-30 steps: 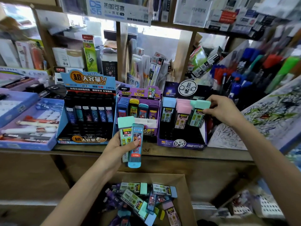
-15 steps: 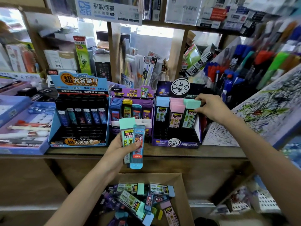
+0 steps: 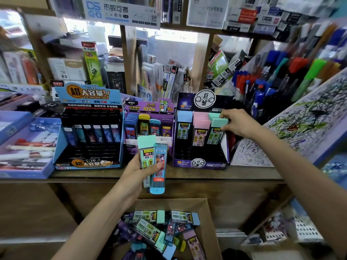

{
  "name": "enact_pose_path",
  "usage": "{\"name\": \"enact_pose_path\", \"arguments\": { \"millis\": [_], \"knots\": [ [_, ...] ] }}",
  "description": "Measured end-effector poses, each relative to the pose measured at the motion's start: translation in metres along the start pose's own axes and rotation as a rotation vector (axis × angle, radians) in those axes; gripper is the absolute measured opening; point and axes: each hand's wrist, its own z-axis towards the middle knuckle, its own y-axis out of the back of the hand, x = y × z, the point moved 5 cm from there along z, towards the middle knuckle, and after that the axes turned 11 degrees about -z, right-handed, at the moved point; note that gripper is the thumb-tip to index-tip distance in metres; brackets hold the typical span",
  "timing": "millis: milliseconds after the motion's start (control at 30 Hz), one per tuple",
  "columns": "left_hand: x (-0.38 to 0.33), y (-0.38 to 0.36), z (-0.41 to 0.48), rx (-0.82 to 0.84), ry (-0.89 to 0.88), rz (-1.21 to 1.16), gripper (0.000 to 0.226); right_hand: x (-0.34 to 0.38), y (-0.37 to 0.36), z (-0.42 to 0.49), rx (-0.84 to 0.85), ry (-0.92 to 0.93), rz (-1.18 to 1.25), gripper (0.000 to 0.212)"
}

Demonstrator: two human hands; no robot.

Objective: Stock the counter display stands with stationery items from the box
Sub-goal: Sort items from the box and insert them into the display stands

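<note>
Head view: the right hand (image 3: pixel 238 122) pinches the cap of a mint-capped lead case (image 3: pixel 216 129) in the right-hand row of the purple display stand (image 3: pixel 201 163) on the worktop (image 3: pixel 216 174). The left hand (image 3: pixel 138 172) grips two together, a mint-capped spare (image 3: pixel 147 152) and a blue lead case (image 3: pixel 159 171), above the cardboard box (image 3: pixel 211 216) of loose cases.

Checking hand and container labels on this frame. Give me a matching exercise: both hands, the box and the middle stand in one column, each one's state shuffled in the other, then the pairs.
Things:
1. left hand
2. right hand
3. cardboard box
4. middle purple stand

States:
A. loose cases lying jumbled inside
B. pinches the mint-capped case in the dark stand
C. yellow-topped case upright inside
D. grips a pair of cases, one mint-capped, one blue

Pairs: 1-D, 2-B, 3-A, 4-C
</note>
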Motion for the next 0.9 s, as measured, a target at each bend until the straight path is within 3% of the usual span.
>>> {"name": "enact_pose_path", "arguments": {
  "millis": [200, 300, 400, 567, 667, 800, 900],
  "knots": [
    [-0.002, -0.003, 0.0, 0.003, -0.011, -0.003, 0.05, -0.002, -0.003, 0.0, -0.017, -0.069, -0.022, 0.032],
    [-0.004, -0.005, 0.001, 0.004, -0.022, -0.007, 0.049, 0.012, 0.012, -0.009, -0.111, -0.031, -0.078, 0.021],
    [-0.004, -0.008, 0.002, 0.017, -0.031, -0.011, 0.046, 0.055, 0.02, -0.033, -0.208, 0.022, 0.176, 0.002],
    [-0.004, -0.014, -0.001, 0.045, -0.045, -0.024, 0.047, 0.139, -0.033, -0.069, 0.297, 0.09, 0.765, 0.008],
    [-0.007, -0.009, -0.005, 0.04, -0.061, -0.024, 0.047, 0.157, -0.048, -0.072, 0.353, 0.083, 0.894, 0.002],
    [-0.013, 0.004, -0.01, 0.007, -0.066, -0.057, 0.049, 0.161, -0.054, -0.067, 0.336, -0.052, 1.122, 0.016],
    [-0.021, 0.015, -0.012, -0.025, -0.086, -0.076, 0.04, 0.165, -0.054, -0.065, 0.362, 0.021, 1.082, 0.016]
  ]
}}
